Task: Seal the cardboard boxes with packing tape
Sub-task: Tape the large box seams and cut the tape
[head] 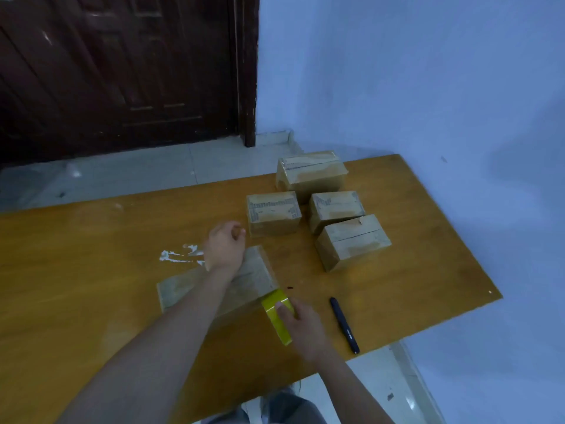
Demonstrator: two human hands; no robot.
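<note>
A long flat cardboard box [183,289] lies on the wooden table [91,246] in front of me. My left hand [224,244] hovers over its far end with fingers curled, seemingly pinching the end of a tape strip, though the tape itself is hard to see. My right hand [301,321] grips a yellow roll of packing tape [276,315] at the box's near right corner. Several smaller cardboard boxes stand beyond: one [273,214] close to my left hand, one [336,209] to its right, one [353,241] nearer, and a larger one [312,174] at the back.
A dark pen-like cutter [344,325] lies on the table right of my right hand. White scraps [179,254] sit left of my left hand. The table's right edge runs close to the blue wall [428,87]. A dark door [122,71] stands behind.
</note>
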